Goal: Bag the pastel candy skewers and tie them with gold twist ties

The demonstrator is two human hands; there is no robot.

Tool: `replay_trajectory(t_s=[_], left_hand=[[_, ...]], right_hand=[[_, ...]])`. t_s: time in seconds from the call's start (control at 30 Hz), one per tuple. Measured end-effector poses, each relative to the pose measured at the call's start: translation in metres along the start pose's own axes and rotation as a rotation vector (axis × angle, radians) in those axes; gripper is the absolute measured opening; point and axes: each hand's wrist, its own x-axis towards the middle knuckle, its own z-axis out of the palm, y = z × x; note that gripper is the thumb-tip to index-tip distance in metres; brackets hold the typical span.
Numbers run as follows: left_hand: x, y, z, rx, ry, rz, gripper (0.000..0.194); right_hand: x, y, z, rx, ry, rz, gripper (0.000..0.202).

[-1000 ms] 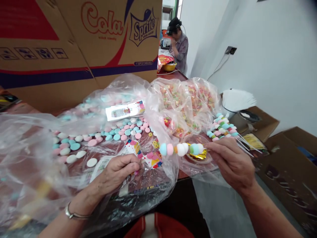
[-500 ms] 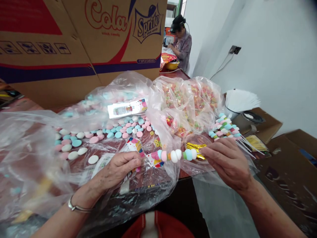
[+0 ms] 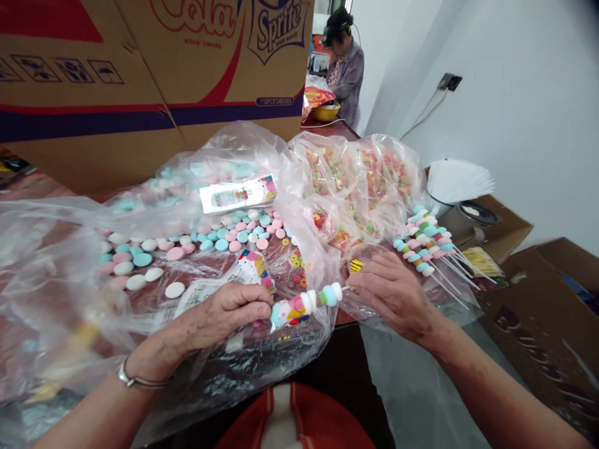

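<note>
My left hand (image 3: 234,310) pinches the edge of a clear printed wrapper (image 3: 296,307). A candy skewer (image 3: 330,294) with white, blue, pink and green pieces lies partly inside that wrapper. My right hand (image 3: 390,288) pinches the skewer's stick at the right end. Close to its fingers is a bundle of gold ties (image 3: 356,266). Another printed wrapper (image 3: 255,268) lies behind my left hand. Several finished-looking candy skewers (image 3: 425,240) are piled to the right.
Pastel candies (image 3: 224,236) lie on plastic at left, under a stack of cards (image 3: 238,194). Bags of gummy rings (image 3: 355,174) stand behind. A large carton (image 3: 154,81) fills the back left. Metal cup (image 3: 468,218) at right; a person (image 3: 346,75) works far back.
My right hand has moved left with the skewer, and more of the candy is now inside the wrapper. The view has shifted slightly, and more of the piled skewers shows.
</note>
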Motion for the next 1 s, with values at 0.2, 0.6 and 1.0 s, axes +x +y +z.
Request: replay_trajectory(t_s=[0.2, 0.6, 1.0], left_hand=[[-0.006, 0.011, 0.001, 0.064, -0.190, -0.084, 0.026], [0.002, 0.013, 0.033, -0.251, -0.192, -0.226, 0.031], [0.009, 0.029, 0.050, -0.358, 0.191, -0.231, 0.044]], right_hand=[[0.012, -0.003, 0.003, -0.033, -0.004, -0.053, 0.020], [0.029, -0.031, 0.044, -0.016, -0.149, -0.225, 0.024], [0.049, -0.034, 0.048, 0.019, 0.033, -0.039, 0.035]])
